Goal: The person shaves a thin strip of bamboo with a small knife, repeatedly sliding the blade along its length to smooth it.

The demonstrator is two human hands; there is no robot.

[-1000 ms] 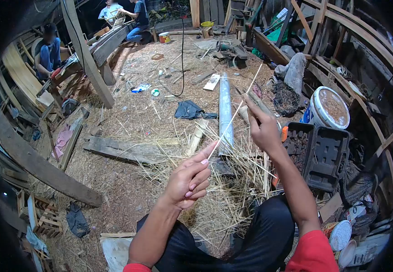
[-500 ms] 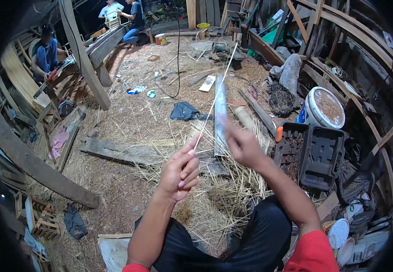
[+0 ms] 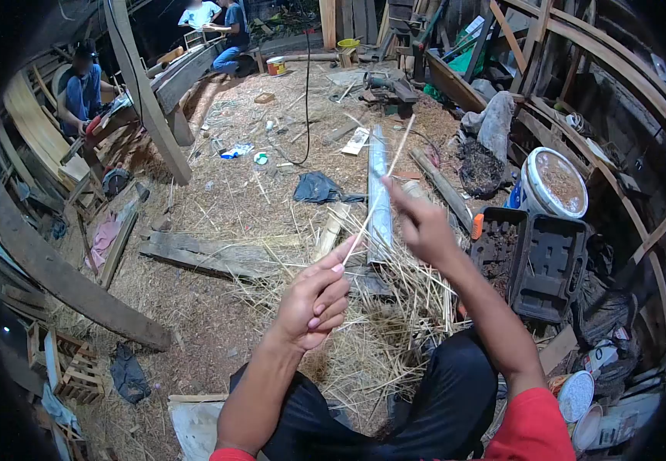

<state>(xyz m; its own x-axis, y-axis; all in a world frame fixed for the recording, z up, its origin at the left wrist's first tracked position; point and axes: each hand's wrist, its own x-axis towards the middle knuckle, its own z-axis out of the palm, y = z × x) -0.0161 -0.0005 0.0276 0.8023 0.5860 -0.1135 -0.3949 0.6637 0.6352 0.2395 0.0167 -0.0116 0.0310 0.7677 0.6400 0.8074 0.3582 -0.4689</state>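
Note:
My left hand [image 3: 318, 306] is closed around the lower end of a thin, pale bamboo strip [image 3: 400, 150], its index finger stretched along it. The strip slants up and to the right, away from me. My right hand [image 3: 425, 233] is closed just right of the strip, near its middle. A faint, blurred streak runs up and left from its fingers; I cannot make out what it holds. Below both hands lies a heap of thin strips and shavings [image 3: 402, 323]. A long, light grey board [image 3: 380, 211] lies beyond them on the floor.
Weathered planks [image 3: 202, 253] and a wooden post [image 3: 145, 92] stand left. An open black tool case [image 3: 552, 265] and a white bucket [image 3: 556, 184] are at the right. Several people work at a long bench [image 3: 187, 81] at the back left. A black plastic bag [image 3: 321, 188] lies ahead.
My left hand has shifted slightly right and up, and the strip now leans more to the right. My right hand has moved a little right and down.

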